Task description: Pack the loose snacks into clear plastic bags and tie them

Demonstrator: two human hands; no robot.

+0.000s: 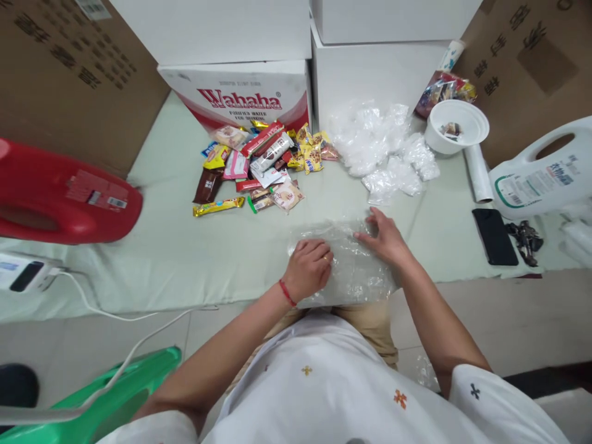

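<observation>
A clear plastic bag [356, 271] lies flat at the front edge of the cloth-covered table. My left hand [309, 266], with a red string at the wrist and a ring, rests at the bag's left side with its fingers curled closed on the film. At the bag's upper right is my right hand [383, 237], its thumb and fingers apart, touching or just over the film. Beyond it sits a heap of crumpled clear plastic bags [379, 145]. A pile of wrapped snacks [259, 163] lies behind and to the left.
A Wahaha carton [250, 92] and white boxes line the back. On the right are a white tub [456, 126], a white jug [550, 166], a phone [494, 236] and keys [526, 242]. A red jug [65, 194] and a white cable [106, 311] are on the left.
</observation>
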